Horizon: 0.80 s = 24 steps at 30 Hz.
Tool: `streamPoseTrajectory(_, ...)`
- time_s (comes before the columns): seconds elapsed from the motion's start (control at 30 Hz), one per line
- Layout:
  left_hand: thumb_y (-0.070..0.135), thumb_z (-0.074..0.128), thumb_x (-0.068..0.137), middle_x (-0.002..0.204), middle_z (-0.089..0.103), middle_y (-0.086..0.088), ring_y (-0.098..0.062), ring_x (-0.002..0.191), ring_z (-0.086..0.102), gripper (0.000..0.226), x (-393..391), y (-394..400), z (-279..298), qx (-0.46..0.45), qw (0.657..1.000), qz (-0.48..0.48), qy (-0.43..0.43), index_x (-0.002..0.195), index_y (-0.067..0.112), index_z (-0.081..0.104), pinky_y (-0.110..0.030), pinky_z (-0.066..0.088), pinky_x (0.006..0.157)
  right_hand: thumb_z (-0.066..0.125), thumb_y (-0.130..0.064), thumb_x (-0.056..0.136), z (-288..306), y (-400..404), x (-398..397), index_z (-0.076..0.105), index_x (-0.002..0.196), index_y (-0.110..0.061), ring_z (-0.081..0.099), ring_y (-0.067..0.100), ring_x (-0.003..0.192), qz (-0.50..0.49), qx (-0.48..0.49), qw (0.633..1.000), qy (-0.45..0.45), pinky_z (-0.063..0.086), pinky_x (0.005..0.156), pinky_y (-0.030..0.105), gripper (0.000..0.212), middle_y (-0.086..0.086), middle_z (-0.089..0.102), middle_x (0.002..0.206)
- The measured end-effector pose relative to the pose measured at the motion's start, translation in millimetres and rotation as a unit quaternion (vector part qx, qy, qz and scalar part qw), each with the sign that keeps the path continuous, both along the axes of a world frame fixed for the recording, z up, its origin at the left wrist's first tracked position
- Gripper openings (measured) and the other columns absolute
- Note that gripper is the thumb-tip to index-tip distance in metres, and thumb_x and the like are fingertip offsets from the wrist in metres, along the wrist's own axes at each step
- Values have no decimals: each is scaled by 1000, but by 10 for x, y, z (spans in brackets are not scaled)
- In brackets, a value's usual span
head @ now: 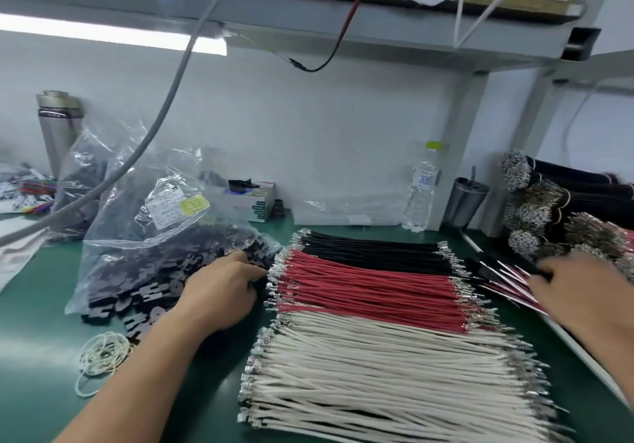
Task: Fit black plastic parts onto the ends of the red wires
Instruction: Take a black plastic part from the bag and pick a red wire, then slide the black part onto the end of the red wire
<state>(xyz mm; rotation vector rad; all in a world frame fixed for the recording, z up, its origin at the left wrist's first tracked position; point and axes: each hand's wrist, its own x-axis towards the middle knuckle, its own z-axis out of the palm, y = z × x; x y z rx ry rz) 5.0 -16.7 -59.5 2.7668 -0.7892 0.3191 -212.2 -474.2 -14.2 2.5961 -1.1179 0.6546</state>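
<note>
left hand (223, 288) curls its fingers into the black plastic parts (164, 291) beside the red wires (370, 288); right hand (583, 288) is blurred, grip unclear, over loose wires.

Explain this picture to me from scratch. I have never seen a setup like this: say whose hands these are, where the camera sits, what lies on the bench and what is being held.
There is no machine here. A person wears a camera on the head, so the single picture looks forward and down at their own two bare hands over a green work mat.

In the middle lie three flat rows of cut wires with metal ends: black wires farthest, red wires in the middle, white wires nearest.

At left a clear bag spills small black plastic parts. The left hand reaches into them beside the red wire ends; what it grips is hidden.

The right hand grips a bunch of thin red-and-white wires at the right.

A water bottle stands at the back wall.
</note>
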Motion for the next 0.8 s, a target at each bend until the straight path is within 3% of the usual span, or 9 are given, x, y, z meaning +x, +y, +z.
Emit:
streamPoseTrajectory(0.1,33,57,93,117,53,20,-6,96,58,42,-34,14,32,8,1000,-3,2,132,46,65,-27,54,71,66,-30,92,231,829,354,77,103,-32,58,14,84,186,29,980,-71,36,59,20,15,-3,70,104)
streamPoseTrajectory(0.2,43,62,90,113,58,22,-5,92,62,32,-69,45,53,5,1000,5,-20,119,47,72,-27,57,71,64,-26,96,310,1522,883,77,108,-31,62,10,98,333,127,934,-40,50,82,30,19,-11,70,109)
streamPoseTrajectory(0.3,55,68,88,106,60,24,-3,83,62,23,-70,73,65,-2,999,22,-31,105,43,77,-26,58,69,60,-20,99,195,1974,1394,72,121,-27,63,13,115,383,207,900,15,49,100,34,26,-8,69,125)
streamPoseTrajectory(0.4,57,70,87,104,62,25,-5,87,66,20,-68,109,69,-7,999,37,-38,99,42,77,-26,58,69,55,-17,103,40,2157,1706,63,135,-23,55,23,129,369,214,901,77,46,105,38,34,1,60,141)
streamPoseTrajectory(0.5,40,65,90,105,72,18,-10,90,67,17,-66,129,74,5,997,42,-58,105,37,72,-30,60,70,60,-21,100,15,2162,1789,66,131,-23,57,25,125,352,163,918,77,48,98,40,31,3,62,137)
streamPoseTrajectory(0.63,32,53,100,116,68,15,-11,99,66,24,-101,79,42,-2,998,32,-61,116,39,70,-31,59,72,63,-22,98,16,2116,1734,75,115,-22,66,20,109,365,117,923,37,51,90,34,21,0,72,118)
streamPoseTrajectory(0.73,33,44,104,116,60,12,-14,101,63,32,-116,43,45,-62,995,52,-57,125,40,68,-32,54,73,56,-19,102,41,2063,1680,76,113,-21,68,22,99,380,53,923,-2,55,80,33,23,0,72,108)
streamPoseTrajectory(0.8,27,43,103,112,61,9,-15,96,60,31,-118,22,84,-146,986,68,-38,114,35,70,-35,51,75,54,-18,102,106,2004,1675,77,102,-19,67,22,88,382,25,924,-26,48,68,28,23,0,69,95)
